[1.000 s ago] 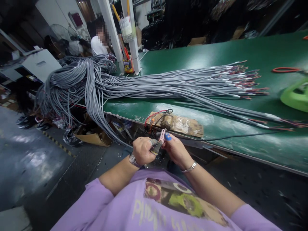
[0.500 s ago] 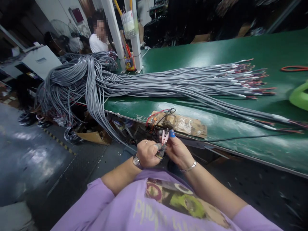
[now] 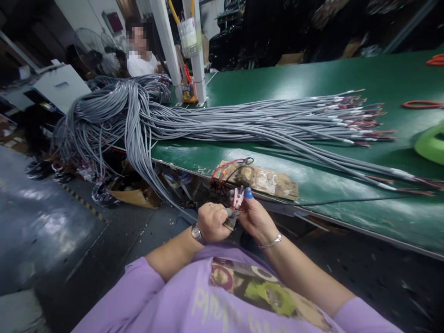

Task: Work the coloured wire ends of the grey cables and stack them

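My left hand (image 3: 212, 223) is closed in a fist around the end of a grey cable (image 3: 166, 196), which hangs from the bundle and runs down over the table edge. A grey stub with thin wires pokes out beside its thumb. Close on the right, my right hand (image 3: 255, 218) has a blue cover on the thumb. Its fingers pinch a small pale pink piece shaped like a clip (image 3: 237, 198), against the wire ends. The exact contact between wires and piece is too small to make out. Both hands are just in front of the table edge.
A long bundle of grey cables (image 3: 215, 121) lies along the green table (image 3: 277, 83). A worn wooden block (image 3: 274, 181) with red and black leads sits at the edge. A white post (image 3: 199, 74), a green object (image 3: 432, 144) and a seated person (image 3: 141, 62) are beyond.
Both hands keep almost the same place and grip. The view has shifted slightly, bringing more of an orange item in at the upper right. The person at the back has moved a little.
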`<move>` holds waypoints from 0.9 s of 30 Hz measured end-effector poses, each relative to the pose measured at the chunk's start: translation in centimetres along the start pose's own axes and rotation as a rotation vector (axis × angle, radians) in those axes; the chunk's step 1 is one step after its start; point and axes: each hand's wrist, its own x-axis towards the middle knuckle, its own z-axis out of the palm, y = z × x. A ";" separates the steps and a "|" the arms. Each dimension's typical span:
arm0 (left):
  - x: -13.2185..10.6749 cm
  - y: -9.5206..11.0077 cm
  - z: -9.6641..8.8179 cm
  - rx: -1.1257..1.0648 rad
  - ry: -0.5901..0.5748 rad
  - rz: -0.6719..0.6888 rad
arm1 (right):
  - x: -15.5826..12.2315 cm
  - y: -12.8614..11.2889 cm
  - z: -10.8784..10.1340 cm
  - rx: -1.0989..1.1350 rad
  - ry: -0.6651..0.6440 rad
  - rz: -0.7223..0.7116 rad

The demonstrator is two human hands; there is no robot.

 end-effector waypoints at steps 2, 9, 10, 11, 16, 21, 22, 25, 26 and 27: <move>-0.1 0.0 0.0 -0.002 -0.004 0.000 | 0.1 0.0 -0.1 -0.045 -0.005 -0.038; -0.1 0.2 0.1 -0.006 0.000 -0.012 | 0.0 0.0 0.0 -0.024 0.031 -0.023; 0.0 0.2 0.1 -0.007 -0.002 -0.017 | -0.1 0.1 0.0 -0.016 0.030 -0.005; 0.0 0.2 0.0 -0.010 -0.004 -0.021 | -0.1 0.1 0.0 -0.011 0.023 0.010; 0.1 0.6 -0.6 -0.083 -0.004 -0.102 | -0.1 0.5 -1.0 -0.019 -0.015 0.040; -0.4 1.7 -2.0 -0.456 -0.048 -0.666 | -0.2 1.0 -2.7 -0.067 -0.040 0.099; -0.5 1.9 -2.1 -0.561 -0.068 -0.819 | -0.4 1.0 -2.9 -0.071 -0.049 0.114; -1.0 2.2 -2.0 -0.805 -0.083 -1.206 | -1.4 1.2 -3.1 -0.094 -0.118 0.165; -1.2 2.3 -1.8 -0.853 -0.074 -1.289 | -1.8 1.2 -3.1 -0.109 -0.152 0.181; -1.3 2.3 -1.7 -0.886 -0.060 -1.347 | -2.1 1.1 -3.0 -0.123 -0.183 0.193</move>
